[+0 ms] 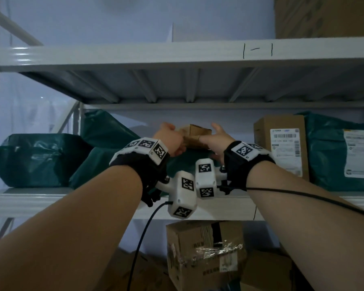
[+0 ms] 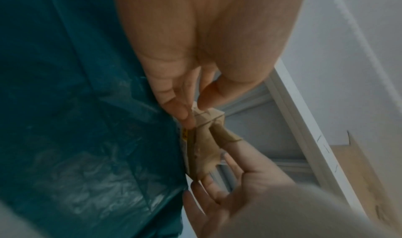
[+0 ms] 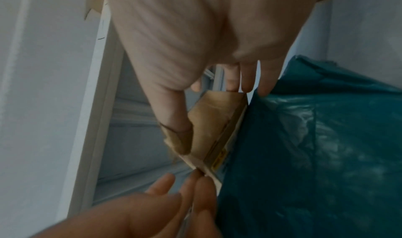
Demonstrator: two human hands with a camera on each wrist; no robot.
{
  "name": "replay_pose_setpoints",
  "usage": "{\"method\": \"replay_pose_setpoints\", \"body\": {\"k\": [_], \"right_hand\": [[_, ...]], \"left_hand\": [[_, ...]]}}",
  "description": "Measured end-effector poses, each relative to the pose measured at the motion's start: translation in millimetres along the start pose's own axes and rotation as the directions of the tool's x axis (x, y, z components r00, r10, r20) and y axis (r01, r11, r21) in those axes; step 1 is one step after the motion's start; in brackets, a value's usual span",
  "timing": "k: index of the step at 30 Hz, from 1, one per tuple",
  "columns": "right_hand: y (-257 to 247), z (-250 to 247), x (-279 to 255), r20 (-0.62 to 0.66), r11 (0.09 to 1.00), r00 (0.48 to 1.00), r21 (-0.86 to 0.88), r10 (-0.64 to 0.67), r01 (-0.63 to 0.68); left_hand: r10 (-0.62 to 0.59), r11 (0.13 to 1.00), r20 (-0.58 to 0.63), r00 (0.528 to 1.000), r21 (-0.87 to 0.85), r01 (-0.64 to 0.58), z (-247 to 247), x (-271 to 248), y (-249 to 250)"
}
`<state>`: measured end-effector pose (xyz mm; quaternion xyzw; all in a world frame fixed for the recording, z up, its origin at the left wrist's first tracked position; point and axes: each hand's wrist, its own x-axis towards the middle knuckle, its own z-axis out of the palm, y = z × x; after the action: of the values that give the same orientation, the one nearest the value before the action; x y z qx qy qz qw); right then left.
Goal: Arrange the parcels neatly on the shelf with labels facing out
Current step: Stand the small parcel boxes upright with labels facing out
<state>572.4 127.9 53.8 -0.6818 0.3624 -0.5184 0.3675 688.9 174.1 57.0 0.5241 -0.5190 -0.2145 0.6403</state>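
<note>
A small brown cardboard box [image 1: 198,133] is held between both hands over a teal plastic parcel bag [image 1: 97,164] on the middle shelf [image 1: 229,206]. My left hand [image 1: 172,141] pinches the box's left end; in the left wrist view its thumb and fingers [image 2: 182,111] close on a corner of the box [image 2: 204,142]. My right hand [image 1: 213,139] grips the right end. In the right wrist view its thumb lies on the box [image 3: 215,121] with the other fingers behind it. The box touches the teal bag [image 3: 315,147]. No label shows on the box.
A second teal bag [image 1: 36,158] lies at the left. To the right stand an upright labelled cardboard box [image 1: 282,143] and a labelled teal bag [image 1: 340,150]. The upper shelf beam [image 1: 177,53] hangs close above. Taped cardboard boxes [image 1: 206,253] sit below.
</note>
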Motion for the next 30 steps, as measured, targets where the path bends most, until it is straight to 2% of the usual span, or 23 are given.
{"method": "replay_pose_setpoints", "body": {"k": [8,13,16,18,20,21,25,28,30], "right_hand": [[0.7,-2.2,-2.9,-0.067,0.998,0.997,-0.05,0.027,-0.03],[2.6,-12.9,2.4,-0.119,0.997,0.993,0.081,0.028,-0.019],[1.7,-20.4,3.9,-0.171,0.991,0.985,0.132,0.018,0.005],[-0.8,-26.8,4.2,-0.224,0.982,0.975,0.187,0.011,0.032],[-3.6,-34.2,1.7,-0.223,0.972,0.974,0.235,0.037,0.017],[-4.1,-38.3,0.2,-0.207,0.97,0.977,0.242,0.056,-0.004],[-2.2,-55.5,-4.9,-0.124,0.989,0.988,0.13,0.09,-0.073],[0.7,-68.0,-6.1,-0.065,0.983,0.989,0.135,0.133,-0.124],[2.9,-75.8,-6.7,-0.038,0.979,0.988,0.144,0.149,-0.142]], "left_hand": [[0.03,0.992,0.182,0.983,0.112,-0.051,-9.1,-12.8,-3.8],[0.114,0.949,0.266,0.957,0.256,-0.184,-3.4,-16.3,0.9],[0.226,0.845,0.281,0.933,0.42,-0.331,-3.6,-17.2,3.0],[0.32,0.707,0.258,0.911,0.575,-0.411,-2.7,-17.7,3.3],[0.396,0.567,0.212,0.893,0.709,-0.42,-1.8,-16.5,2.5],[0.419,0.533,0.185,0.889,0.743,-0.406,-1.0,-15.9,2.2],[0.492,0.455,0.127,0.861,0.806,-0.379,2.7,-12.2,1.1],[0.502,0.456,0.073,0.862,0.825,-0.335,8.0,-16.3,6.1],[0.514,0.418,0.067,0.855,0.851,-0.318,13.7,-20.3,12.0]]}}
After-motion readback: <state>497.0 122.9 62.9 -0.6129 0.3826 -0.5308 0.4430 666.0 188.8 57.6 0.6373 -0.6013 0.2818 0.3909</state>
